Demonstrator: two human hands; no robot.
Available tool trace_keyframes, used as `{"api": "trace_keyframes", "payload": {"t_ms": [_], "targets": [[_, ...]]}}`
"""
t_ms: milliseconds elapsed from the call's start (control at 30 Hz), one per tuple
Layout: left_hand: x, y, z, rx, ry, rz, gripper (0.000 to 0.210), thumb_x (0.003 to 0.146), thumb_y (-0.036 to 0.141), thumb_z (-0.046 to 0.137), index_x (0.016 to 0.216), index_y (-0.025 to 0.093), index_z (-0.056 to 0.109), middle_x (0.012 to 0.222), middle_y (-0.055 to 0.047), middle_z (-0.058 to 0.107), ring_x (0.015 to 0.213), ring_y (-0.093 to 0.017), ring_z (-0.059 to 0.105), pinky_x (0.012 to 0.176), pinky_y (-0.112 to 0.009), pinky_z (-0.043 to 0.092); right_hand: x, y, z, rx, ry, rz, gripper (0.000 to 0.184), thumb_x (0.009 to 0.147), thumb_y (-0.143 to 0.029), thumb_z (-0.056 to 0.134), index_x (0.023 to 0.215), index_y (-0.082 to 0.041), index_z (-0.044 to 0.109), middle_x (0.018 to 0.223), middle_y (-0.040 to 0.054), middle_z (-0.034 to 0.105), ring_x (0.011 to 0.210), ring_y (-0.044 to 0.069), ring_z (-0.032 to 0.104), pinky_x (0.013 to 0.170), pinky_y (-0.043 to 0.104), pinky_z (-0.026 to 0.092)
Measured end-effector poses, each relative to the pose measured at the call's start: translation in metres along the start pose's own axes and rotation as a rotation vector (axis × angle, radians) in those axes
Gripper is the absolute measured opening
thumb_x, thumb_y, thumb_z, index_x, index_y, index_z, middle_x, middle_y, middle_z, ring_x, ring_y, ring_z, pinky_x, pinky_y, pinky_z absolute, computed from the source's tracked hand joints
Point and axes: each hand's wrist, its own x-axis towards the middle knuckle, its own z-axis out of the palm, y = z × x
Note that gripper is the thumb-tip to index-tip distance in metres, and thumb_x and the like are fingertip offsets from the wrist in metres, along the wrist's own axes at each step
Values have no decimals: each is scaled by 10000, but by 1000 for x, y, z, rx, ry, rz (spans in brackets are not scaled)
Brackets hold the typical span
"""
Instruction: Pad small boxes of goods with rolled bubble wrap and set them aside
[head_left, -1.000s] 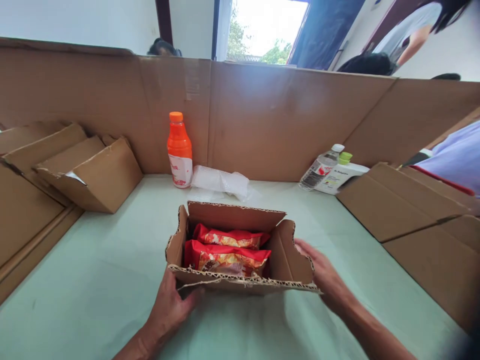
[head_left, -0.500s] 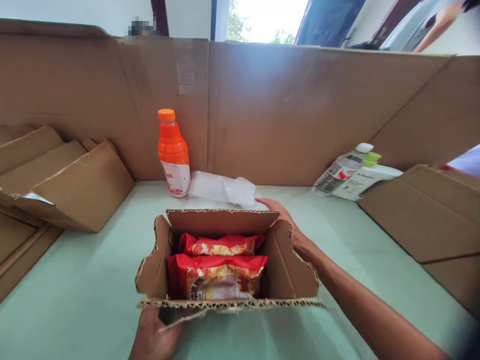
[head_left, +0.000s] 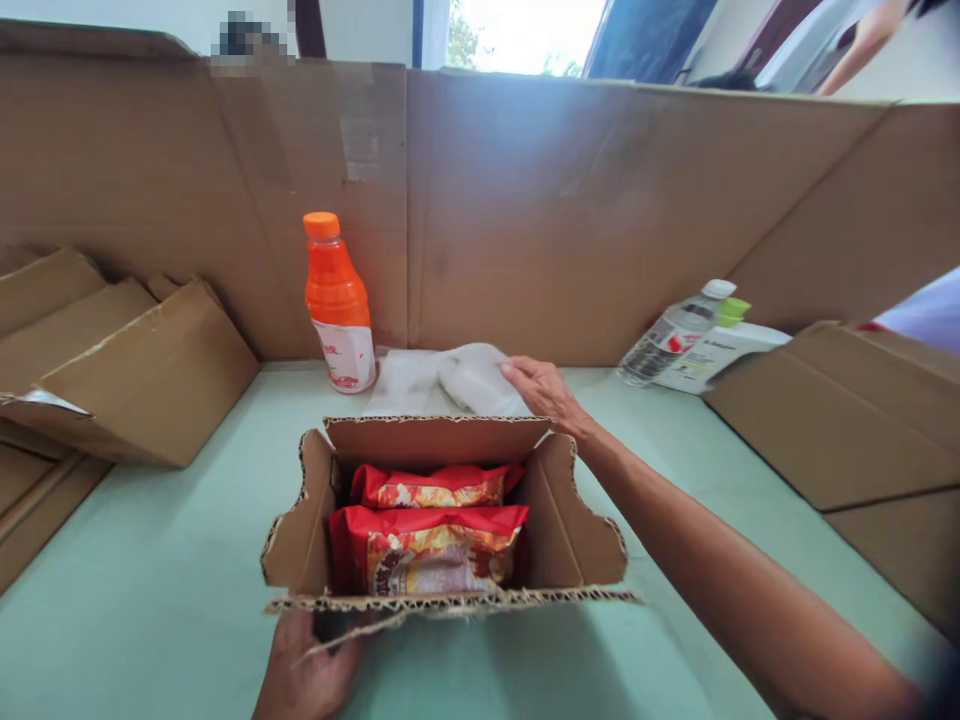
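The wrap (head_left: 476, 378) is laid crosswise on the table (head_left: 180, 560), behind the box (head_left: 435, 440); its right end is pinched by the fingers of the nearer, right hand (head_left: 551, 395). The box's near wall is met by the left hand (head_left: 307, 672), whose grip cannot be told.

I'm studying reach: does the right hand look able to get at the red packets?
Probably yes: the box is open above the red packets, with nothing over them. The right hand is near the box's far right corner, though its fingers are on the white wrap and may need freeing.
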Motion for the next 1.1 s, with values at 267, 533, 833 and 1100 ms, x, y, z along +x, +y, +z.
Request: {"api": "trace_keyframes", "payload": {"t_ms": [267,533,833,1100], "targets": [[9,15,0,-161,-5,66,669,668,703,705,1066,170,630,1078,-178,729,1051,-388,681,915,-546,558,-100,-20,-78,-289,202,-112,354,975,-381,459,1122,-215,734,1190,87,741,1133,278,662,997,463,467],[12,24,-7,-151,-13,58,628,627,667,711,1010,181,603,1015,-165,721,987,-379,688,851,-518,566,-278,-30,-120,-584,-224,-75,373,889,-524,620,1175,-303,712,1250,88,707,1080,324,676,890,490,526],[27,37,-13,-194,-85,75,529,669,548,712,1023,187,556,935,-89,696,874,-295,670,753,-411,547,-211,-75,-25,133,-295,136,470,868,-370,593,1305,-199,577,1249,119,684,1100,295,652,913,437,543],[92,73,24,-363,-130,192,563,688,407,711,1177,189,534,1083,-80,660,1020,-253,648,901,-386,529,-186,-33,-13,122,-133,216,554,844,-366,561,1368,-188,528,1347,125,636,1174,290,624,963,463,517]]}}
